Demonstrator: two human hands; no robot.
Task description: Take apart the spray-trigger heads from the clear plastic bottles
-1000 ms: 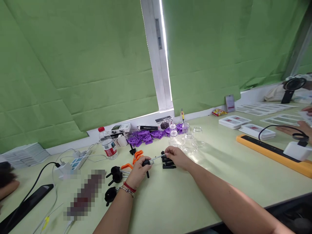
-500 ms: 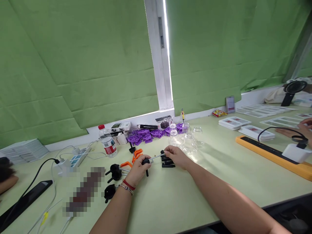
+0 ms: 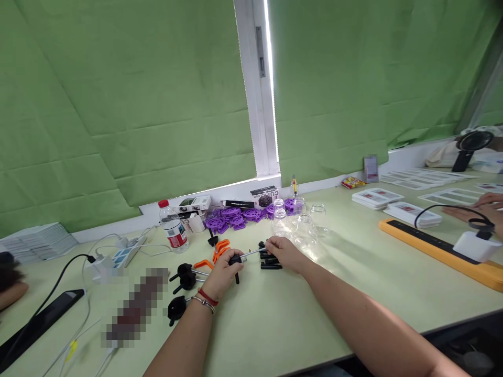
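My left hand point(image 3: 220, 274) is closed around the black knob point(image 3: 236, 261) of a tool with a thin metal rod point(image 3: 253, 254). My right hand point(image 3: 283, 251) pinches the far end of that rod, just above a small pile of black tube pieces point(image 3: 270, 263). Orange clips point(image 3: 220, 248) and two more black knobs on rods point(image 3: 184, 277) lie left of my left hand on the pale green table point(image 3: 298, 314).
Purple plastic parts point(image 3: 236, 217), clear glass jars point(image 3: 302, 225) and a water bottle point(image 3: 173, 230) stand behind my hands. Cables and a power strip point(image 3: 121, 256) lie left. An orange tray point(image 3: 440, 241) and stacked cards point(image 3: 393, 201) are right, near another person's hand point(image 3: 479, 209).
My hands have stayed on the rod and knob almost unmoved; the view shifted slightly. The other person's hand at the right edge moved a little.
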